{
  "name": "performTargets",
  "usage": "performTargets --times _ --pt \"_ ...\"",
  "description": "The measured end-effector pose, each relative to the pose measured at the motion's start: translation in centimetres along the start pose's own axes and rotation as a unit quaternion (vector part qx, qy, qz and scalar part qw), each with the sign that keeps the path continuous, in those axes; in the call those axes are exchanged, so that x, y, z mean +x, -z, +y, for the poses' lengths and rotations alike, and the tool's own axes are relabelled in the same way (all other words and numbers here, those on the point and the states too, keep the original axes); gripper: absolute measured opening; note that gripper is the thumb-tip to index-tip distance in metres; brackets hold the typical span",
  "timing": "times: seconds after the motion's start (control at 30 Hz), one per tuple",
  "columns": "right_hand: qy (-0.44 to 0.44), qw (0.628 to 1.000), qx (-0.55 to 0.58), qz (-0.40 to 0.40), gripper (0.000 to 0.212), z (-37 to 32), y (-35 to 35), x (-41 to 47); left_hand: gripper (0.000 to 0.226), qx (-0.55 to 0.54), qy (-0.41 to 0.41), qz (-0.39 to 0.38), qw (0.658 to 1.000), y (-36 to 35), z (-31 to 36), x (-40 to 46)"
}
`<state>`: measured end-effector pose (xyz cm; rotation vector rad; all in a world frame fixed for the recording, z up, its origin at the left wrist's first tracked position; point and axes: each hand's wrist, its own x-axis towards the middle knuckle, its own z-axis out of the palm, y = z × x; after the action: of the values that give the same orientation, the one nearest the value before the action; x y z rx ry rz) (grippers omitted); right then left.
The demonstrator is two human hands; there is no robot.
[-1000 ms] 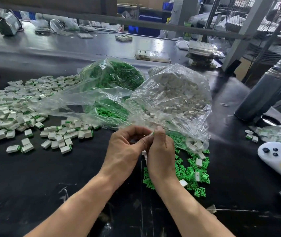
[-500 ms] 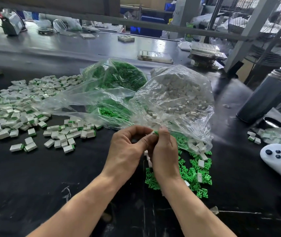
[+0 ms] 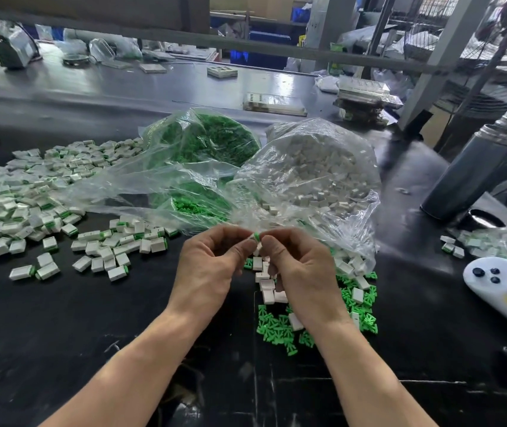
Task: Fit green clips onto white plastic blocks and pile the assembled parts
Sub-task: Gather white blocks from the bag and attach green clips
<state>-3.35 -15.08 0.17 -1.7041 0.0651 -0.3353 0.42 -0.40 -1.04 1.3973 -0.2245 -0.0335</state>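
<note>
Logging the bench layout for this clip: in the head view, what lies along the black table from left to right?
Pile of assembled parts → bag of green clips → bag of white blocks → grey flask → white controller.

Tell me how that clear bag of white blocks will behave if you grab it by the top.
The bag of white blocks is thin, crinkled film, so it will likely sag. It bulges full, so probably hefty. Its mouth lies open by the loose white blocks; more may spill.

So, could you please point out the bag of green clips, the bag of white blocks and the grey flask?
bag of green clips (image 3: 215, 140), head view, upper bulge.
bag of white blocks (image 3: 316, 167), head view, middle.
grey flask (image 3: 471, 174), head view, body.
</note>
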Motion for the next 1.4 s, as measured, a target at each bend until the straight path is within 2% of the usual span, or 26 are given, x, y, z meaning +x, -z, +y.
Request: performTargets --times 0.43,0.6,0.73,1.03,1.13,1.23,1.4 --pt "-0.025 0.999 -0.029 -0.005 0.007 0.4 0.1 0.2 0.019 0.019 0.013 -0.003 1.0 0.2 0.1 0.2" --pt "-0.019 0.996 -0.084 0.004 0.006 0.3 0.0 0.2 0.011 0.04 0.017 -0.009 0.999 0.6 0.0 0.2" --pt "-0.019 0.994 -0.107 0.004 0.007 0.3 -0.1 0.1 0.019 0.044 0.02 -0.013 0.999 0.4 0.2 0.3" --pt "-0.015 0.996 -0.092 0.003 0.009 0.7 0.2 0.3 0.011 0.058 0.037 0.004 0.998 0.7 0.2 0.5" --pt "-0.041 0.997 -0.058 0.03 0.019 0.7 0.6 0.5 0.015 0.103 0.046 0.013 0.993 1.6 0.2 0.8" --pt "-0.071 0.995 -0.006 0.066 0.038 0.4 0.7 0.5 0.015 0.132 0.059 0.019 0.989 2.2 0.3 1.1" --pt "-0.055 0.995 -0.029 0.081 0.057 -0.1 0.9 0.3 0.008 0.246 0.084 0.02 0.965 2.7 0.6 1.1"
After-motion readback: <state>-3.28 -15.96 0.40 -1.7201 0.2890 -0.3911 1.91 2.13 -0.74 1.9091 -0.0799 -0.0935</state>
